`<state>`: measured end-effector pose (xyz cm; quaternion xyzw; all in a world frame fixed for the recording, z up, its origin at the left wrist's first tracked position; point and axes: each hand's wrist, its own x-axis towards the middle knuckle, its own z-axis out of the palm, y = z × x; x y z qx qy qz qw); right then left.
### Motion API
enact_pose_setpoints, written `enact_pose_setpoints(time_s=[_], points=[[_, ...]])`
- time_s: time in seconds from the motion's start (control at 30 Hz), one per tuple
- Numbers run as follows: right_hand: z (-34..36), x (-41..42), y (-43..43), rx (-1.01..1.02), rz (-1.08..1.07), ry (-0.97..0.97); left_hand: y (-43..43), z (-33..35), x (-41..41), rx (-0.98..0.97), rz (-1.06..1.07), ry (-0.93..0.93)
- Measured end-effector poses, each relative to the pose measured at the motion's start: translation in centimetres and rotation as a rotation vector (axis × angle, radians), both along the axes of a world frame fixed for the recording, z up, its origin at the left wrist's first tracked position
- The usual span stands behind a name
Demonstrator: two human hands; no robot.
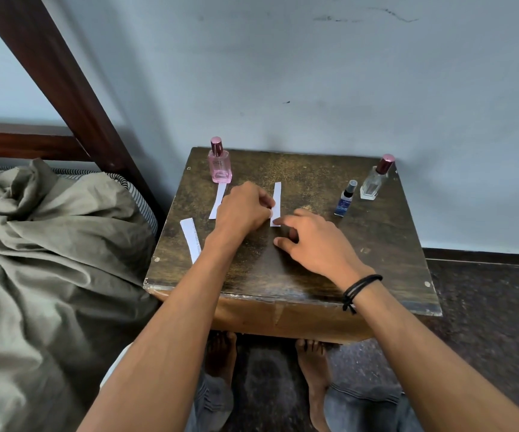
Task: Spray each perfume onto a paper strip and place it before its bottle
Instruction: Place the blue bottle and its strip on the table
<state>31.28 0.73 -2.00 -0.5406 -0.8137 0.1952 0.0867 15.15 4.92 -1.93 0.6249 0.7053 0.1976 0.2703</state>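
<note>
Three perfume bottles: square pink bottle (220, 166) rear left; faceted clear bottle (374, 183) and small blue spray bottle (345, 201) rear right. Three white paper strips: first strip (217, 200) before pink bottle, printed strip (191, 240) at left edge, middle strip (276, 198) pinched by left hand (242, 209) fingers. Right hand (317, 241) loose, fingertip touching middle strip's near end. Worn dark wooden surface (330, 275); pale blue wall (314, 73); rumpled olive bed sheet (49, 244).

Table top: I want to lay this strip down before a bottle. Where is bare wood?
Bare: the back stretch between pink bottle and clear bottle, and the right side in front of the blue bottle. Crowded: the left, where placed strip and edge strip lie by the left hand.
</note>
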Motion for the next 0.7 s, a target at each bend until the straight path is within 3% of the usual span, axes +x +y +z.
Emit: enact_pose_setpoints(time_s=[0.7], points=[[0.04, 0.31, 0.24, -0.003, -0.012, 0.006, 0.35, -0.31, 0.16, 0.008, -0.006, -0.023]])
